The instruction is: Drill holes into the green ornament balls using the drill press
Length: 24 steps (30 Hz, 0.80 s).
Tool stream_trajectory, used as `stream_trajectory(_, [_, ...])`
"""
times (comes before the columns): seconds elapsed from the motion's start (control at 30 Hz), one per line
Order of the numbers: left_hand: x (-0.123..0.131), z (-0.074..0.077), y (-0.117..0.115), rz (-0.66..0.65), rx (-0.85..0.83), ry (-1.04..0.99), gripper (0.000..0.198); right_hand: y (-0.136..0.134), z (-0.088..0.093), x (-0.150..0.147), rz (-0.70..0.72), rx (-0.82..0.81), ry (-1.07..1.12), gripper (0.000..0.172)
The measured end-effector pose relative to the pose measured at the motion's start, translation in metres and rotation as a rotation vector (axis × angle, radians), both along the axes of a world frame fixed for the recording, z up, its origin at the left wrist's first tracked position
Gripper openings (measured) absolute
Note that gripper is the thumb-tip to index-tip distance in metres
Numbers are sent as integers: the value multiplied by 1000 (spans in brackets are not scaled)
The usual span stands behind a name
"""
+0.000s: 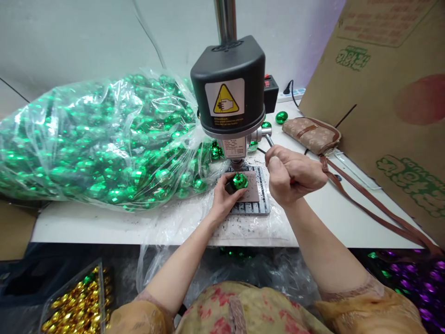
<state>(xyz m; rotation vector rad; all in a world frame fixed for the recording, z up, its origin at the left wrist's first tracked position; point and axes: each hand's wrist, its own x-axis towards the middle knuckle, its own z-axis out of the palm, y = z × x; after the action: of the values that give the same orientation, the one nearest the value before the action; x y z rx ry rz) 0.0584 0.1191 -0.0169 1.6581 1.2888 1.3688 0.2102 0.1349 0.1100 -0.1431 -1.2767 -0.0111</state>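
My left hand is closed around a shiny green faceted ball, holding it on the brown pad of a small bench drill press, directly under the chuck. My right hand is a fist wrapped round the press's feed lever, to the right of the chuck. The press's slotted metal table lies under the pad.
A big clear bag of green balls fills the left of the white table. A brown purse with a long strap, loose green balls and a power strip lie right. Cardboard leans at right. Gold beads and purple balls sit below.
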Motion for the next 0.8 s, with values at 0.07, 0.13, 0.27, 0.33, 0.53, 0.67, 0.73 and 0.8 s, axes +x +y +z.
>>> stream_trajectory(0.07, [1,0,0,-4,0,-15,49,-3,5,-1,-18,-63,2,47])
stream_trajectory(0.13, [3,1,1,-3,-5,-35,50,-6,18,-2,-40,-178,42,48])
stream_trajectory(0.27, [4,5,-4,59,-3,19,48,-1,53,-4,0,-352,138,49])
stream_trajectory(0.33, [1,8,-18,140,41,92,44,2,63,-3,-3,-406,107,50])
stream_trajectory(0.53, [-23,-3,-104,-249,479,443,44,4,64,0,-27,-449,47,53])
stream_trajectory(0.67, [-41,-14,-144,-562,607,786,28,4,62,0,-6,-415,50,52])
stream_trajectory(0.73, [-49,-12,-142,-543,589,773,34,4,62,0,4,-414,51,51])
stream_trajectory(0.8, [-53,-4,-122,-427,573,685,34,3,62,0,5,-422,57,51])
